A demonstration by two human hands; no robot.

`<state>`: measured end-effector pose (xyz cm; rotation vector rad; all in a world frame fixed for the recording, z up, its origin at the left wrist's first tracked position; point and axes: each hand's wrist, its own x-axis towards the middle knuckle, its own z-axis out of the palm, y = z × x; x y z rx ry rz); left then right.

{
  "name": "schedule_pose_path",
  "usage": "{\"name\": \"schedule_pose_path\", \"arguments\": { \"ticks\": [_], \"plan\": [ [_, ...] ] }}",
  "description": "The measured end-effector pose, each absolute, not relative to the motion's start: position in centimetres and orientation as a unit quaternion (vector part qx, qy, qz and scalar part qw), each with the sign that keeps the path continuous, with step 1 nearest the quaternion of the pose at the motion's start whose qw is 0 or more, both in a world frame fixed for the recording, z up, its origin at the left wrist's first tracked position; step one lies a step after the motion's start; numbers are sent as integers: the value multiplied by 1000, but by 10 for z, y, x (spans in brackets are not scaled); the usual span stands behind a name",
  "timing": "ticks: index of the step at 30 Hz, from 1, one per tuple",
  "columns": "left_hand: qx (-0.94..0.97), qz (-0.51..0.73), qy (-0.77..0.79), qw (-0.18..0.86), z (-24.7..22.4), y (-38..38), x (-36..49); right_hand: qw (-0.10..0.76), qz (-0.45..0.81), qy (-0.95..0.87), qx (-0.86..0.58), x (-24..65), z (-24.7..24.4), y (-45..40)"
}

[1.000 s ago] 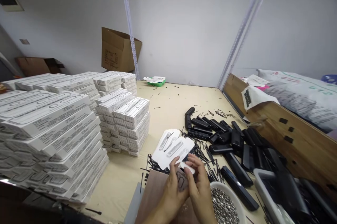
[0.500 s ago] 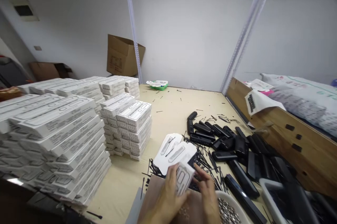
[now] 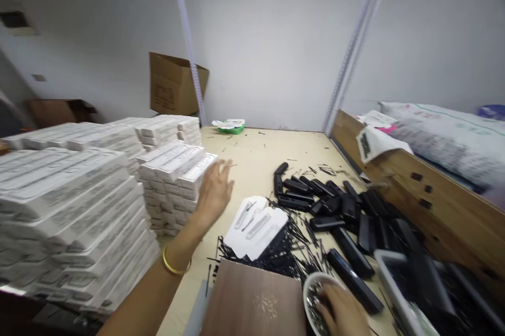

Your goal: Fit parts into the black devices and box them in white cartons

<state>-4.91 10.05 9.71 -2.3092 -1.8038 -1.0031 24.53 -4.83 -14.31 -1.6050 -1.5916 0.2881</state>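
My left hand point(image 3: 215, 191), a yellow bangle on its wrist, reaches to the right end of a stack of white printed boxes point(image 3: 169, 189). Its fingers are apart and I see no box in them. Low on the right, my right hand point(image 3: 342, 311) dips into a white bowl point(image 3: 306, 294) of small metal parts point(image 3: 314, 299). Those fingers are bent together among the parts; whatever is between them is hidden. A brown board point(image 3: 236, 299) with a worn pale patch lies between the two arms.
White printed cards point(image 3: 256, 231) rest on thin black sticks point(image 3: 276, 257). Black cases point(image 3: 351, 252) are heaped to the right, beside a grey-white bin point(image 3: 389, 278). A wooden plank point(image 3: 394, 168) edges the table. More white boxes point(image 3: 67, 210) rise at left.
The white box held between both hands is out of them. My left hand has moved up and left to the box stack, my right hand down into the bowl. The view has shifted slightly.
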Motion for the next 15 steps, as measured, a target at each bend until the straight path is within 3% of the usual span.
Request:
{"name": "schedule_pose_path", "arguments": {
  "ticks": [3, 5, 9, 15],
  "plan": [
    [-817, -297, -469, -156, 27, 82, 16, 361, 57, -661, -655, 236, -141, -54],
    [-835, -262, -432, -218, -13, 77, 60, 356, 54, -664, -655, 229, -135, -56],
    [-851, -221, -409, -243, -59, 94, 139, 370, 14, -650, -664, 221, -127, -57],
    [-860, -193, -399, -254, -74, 133, 201, 377, 19, -633, -676, 218, -129, -57]
  ]
}}
